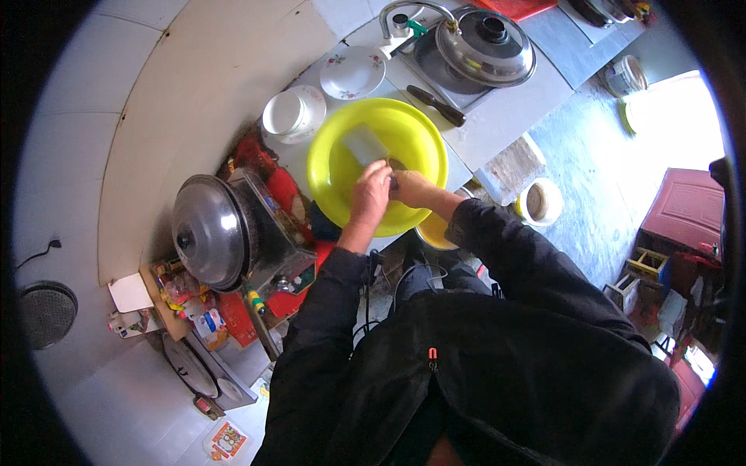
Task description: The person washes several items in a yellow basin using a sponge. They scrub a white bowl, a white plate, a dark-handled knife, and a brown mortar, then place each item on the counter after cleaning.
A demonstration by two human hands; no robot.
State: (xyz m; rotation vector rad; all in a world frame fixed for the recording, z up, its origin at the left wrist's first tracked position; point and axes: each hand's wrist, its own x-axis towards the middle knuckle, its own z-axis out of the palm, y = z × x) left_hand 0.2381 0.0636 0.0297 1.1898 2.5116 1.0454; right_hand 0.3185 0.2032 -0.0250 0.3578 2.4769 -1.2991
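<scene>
A yellow-green plastic basin [320,175] stands on the tiled counter before me. Inside it lies a broad, greyish blade [365,145], which looks like a cleaver's, angled to the upper left. Both hands meet at its lower end, over the basin. My left hand [373,189] has its fingers curled at the dark handle [393,183]. My right hand [412,188] is closed around the handle from the other side, close against the left fingers. My fingers hide most of the handle. A small brown patch shows just above my right hand; I cannot tell what it is.
White bowls [284,113] and a flower-patterned plate [352,72] stand beyond the basin. A dark-handled tool [436,106] lies to their right, near a lidded pan [486,46] and a curved metal faucet [417,4]. At left is a large lidded pot [210,232]; buckets [540,201] stand on the floor at right.
</scene>
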